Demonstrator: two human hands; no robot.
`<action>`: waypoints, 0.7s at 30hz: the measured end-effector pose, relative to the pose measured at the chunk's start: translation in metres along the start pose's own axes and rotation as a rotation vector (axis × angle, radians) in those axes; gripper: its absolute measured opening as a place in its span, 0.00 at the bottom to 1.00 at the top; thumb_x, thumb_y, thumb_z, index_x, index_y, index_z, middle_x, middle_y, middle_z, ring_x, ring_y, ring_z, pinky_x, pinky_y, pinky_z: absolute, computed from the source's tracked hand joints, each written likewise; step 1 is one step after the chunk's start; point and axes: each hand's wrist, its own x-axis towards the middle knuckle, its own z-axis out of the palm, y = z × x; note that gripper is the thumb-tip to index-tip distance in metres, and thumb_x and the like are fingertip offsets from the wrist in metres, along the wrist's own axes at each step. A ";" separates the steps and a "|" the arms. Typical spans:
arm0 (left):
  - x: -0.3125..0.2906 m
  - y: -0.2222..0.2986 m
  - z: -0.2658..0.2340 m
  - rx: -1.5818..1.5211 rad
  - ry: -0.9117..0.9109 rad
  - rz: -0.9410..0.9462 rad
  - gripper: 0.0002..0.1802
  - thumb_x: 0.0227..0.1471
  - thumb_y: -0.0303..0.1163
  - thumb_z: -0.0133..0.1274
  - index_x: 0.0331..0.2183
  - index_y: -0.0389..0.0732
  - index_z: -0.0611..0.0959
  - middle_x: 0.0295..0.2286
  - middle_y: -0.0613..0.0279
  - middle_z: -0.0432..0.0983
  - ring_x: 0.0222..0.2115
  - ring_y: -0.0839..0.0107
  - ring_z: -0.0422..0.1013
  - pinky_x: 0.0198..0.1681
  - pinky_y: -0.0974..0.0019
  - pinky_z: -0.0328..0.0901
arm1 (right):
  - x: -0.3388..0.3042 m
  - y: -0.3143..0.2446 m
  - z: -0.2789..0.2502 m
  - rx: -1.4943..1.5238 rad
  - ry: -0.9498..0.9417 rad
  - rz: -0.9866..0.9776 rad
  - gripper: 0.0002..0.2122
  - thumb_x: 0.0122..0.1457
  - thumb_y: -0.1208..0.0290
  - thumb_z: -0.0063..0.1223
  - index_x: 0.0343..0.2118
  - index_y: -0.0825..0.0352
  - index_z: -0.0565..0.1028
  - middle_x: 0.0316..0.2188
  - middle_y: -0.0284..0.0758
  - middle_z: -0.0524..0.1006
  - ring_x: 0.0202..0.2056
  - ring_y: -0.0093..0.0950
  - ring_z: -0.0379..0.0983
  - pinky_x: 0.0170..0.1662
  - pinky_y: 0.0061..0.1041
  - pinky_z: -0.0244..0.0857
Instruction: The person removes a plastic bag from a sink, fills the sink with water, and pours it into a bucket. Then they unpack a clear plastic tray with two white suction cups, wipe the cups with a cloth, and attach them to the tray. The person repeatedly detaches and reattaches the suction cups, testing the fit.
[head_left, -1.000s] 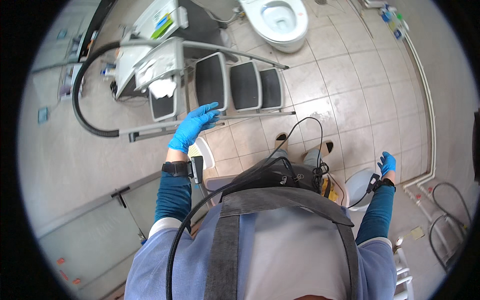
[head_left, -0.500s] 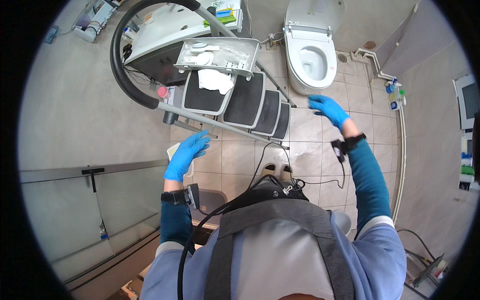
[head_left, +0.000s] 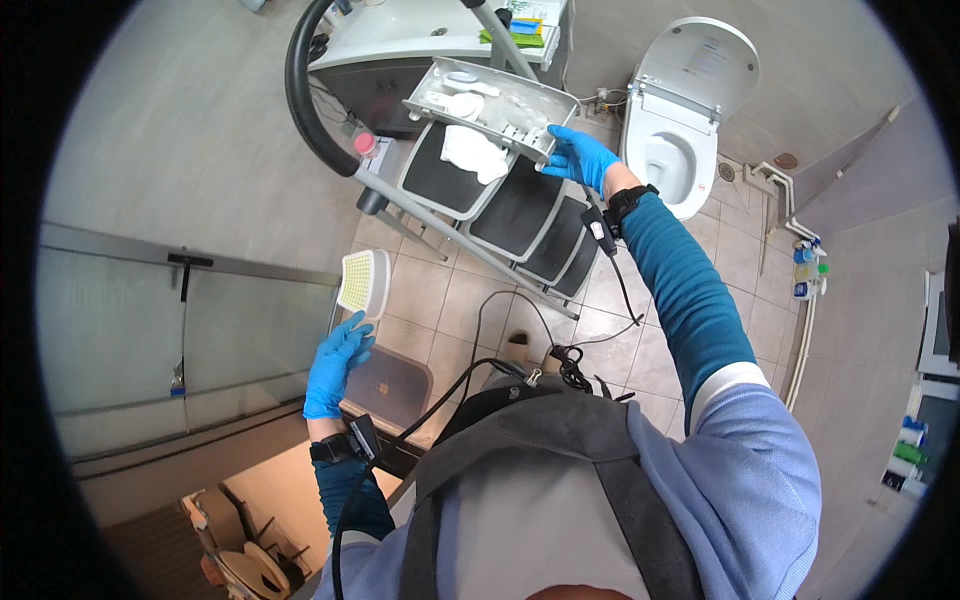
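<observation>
My right hand (head_left: 583, 160), in a blue glove, grips the right end of the grey tray (head_left: 555, 103) at the top of a step ladder (head_left: 515, 205). Inside the tray are a white rounded object (head_left: 465, 105), other white pieces and what looks like clear plastic wrapping. A white cloth (head_left: 473, 152) hangs at the tray's near side over the top step. Well away from the ladder, my left hand (head_left: 338, 365), also blue-gloved, is open and holds nothing. Just beyond its fingers is a white item with a yellow gridded top (head_left: 362, 280).
The toilet (head_left: 672, 165) stands with its lid up beyond my right arm. Behind the ladder is a washbasin (head_left: 400, 35). A pink-capped container (head_left: 366, 145) sits beside the ladder. Bottles (head_left: 808, 270) line the right wall; cables (head_left: 500, 295) trail near my feet; a brown mat (head_left: 390, 385) lies at left.
My right hand has moved left from beside the toilet and taken hold of the tray's end. My left hand has drawn back toward me. The view has turned and shifted left.
</observation>
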 end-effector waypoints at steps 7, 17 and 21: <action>0.005 0.012 0.005 -0.028 0.043 0.064 0.25 0.55 0.38 0.51 0.53 0.40 0.71 0.43 0.63 0.74 0.41 0.75 0.70 0.43 0.74 0.64 | -0.008 -0.004 0.016 -0.141 0.062 -0.140 0.11 0.55 0.70 0.47 0.37 0.73 0.69 0.23 0.38 0.72 0.23 0.31 0.73 0.32 0.38 0.77; 0.111 0.068 -0.013 0.056 -0.056 0.250 0.25 0.57 0.36 0.47 0.55 0.40 0.67 0.42 0.59 0.74 0.43 0.73 0.70 0.45 0.71 0.64 | -0.124 -0.003 -0.049 0.000 0.153 -0.220 0.10 0.56 0.71 0.46 0.40 0.69 0.69 0.31 0.35 0.68 0.33 0.31 0.70 0.38 0.41 0.75; 0.194 0.116 -0.027 0.240 -0.172 0.403 0.25 0.55 0.35 0.49 0.54 0.40 0.69 0.44 0.62 0.72 0.43 0.74 0.68 0.47 0.71 0.62 | -0.169 0.009 -0.051 -0.047 0.303 -0.272 0.10 0.54 0.71 0.49 0.37 0.71 0.71 0.31 0.37 0.73 0.34 0.30 0.74 0.37 0.42 0.75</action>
